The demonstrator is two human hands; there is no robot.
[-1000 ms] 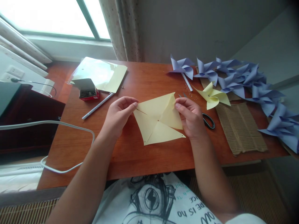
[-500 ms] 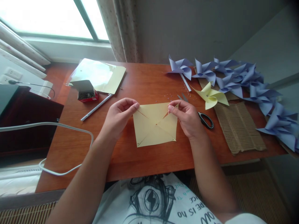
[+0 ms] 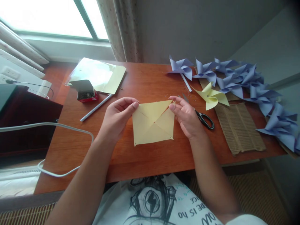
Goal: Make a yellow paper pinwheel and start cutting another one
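Between my hands is a yellow paper square (image 3: 153,132), slit from its corners toward the centre, with a small hole in the middle and holes at the near corners. My left hand (image 3: 120,115) pinches the far left corner between thumb and fingers. At the far right corner, my right hand (image 3: 186,115) grips the paper beside an open slit, thumb against fingers. Just right of that hand lie scissors (image 3: 205,120) with black handles, their blades partly hidden behind it.
A yellow pinwheel (image 3: 212,97) and several purple pinwheels (image 3: 231,82) lie on the right, some over corrugated cardboard (image 3: 241,128). At the left are a red box (image 3: 87,95) of small pieces, a paper stick (image 3: 96,107) and a yellow paper stack (image 3: 118,76). A white cable (image 3: 70,125) crosses the table's left side.
The paper has shifted slightly left and away from me. Its far left slit has closed up, and the right hand's fingers have loosened a little at the far right corner.
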